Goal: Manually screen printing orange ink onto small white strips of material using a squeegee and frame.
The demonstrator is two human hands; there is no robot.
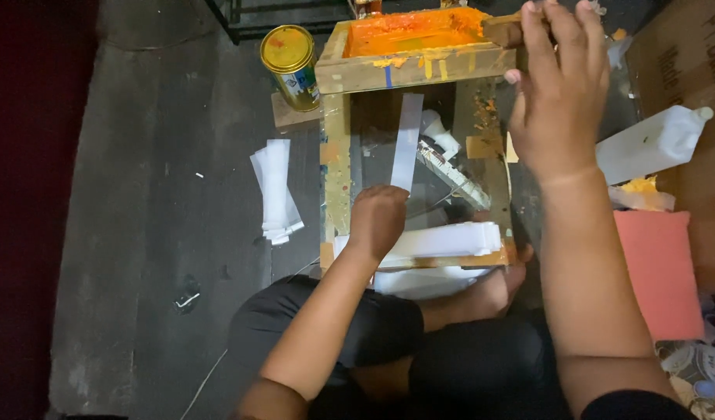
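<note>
Bare forearms, black shorts, a black sleeve edge.

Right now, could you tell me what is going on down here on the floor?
A person sits on the floor at a wooden frame splashed with orange paint. Their left hand holds a white paper strip on the glass inside the frame. Their right hand grips a wooden handle at the raised, paint-covered screen. More white strips lie to the left, near a yellow paint can.
</note>
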